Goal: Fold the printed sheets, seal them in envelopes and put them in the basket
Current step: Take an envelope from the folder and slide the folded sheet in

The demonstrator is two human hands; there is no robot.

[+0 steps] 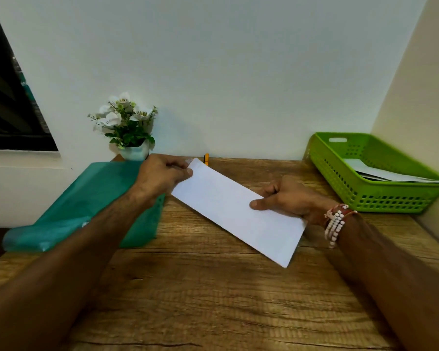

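Observation:
A long white envelope (228, 211) is held slantwise just above the wooden table (200, 300), its far end up left, its near end down right. My left hand (162, 176) pinches the far end with fingers closed on it. My right hand (289, 198) grips the right long edge, thumb lying on top. A green plastic basket (340, 183) stands at the back right of the table with a few white envelopes (390, 174) lying in it. Whether a sheet is inside the held envelope is hidden.
A teal plastic folder (86, 203) lies on the table's left side under my left forearm. A white pot of white flowers (129, 130) stands at the back left. A yellow pen (206, 158) rests against the wall. Walls close off the back and right.

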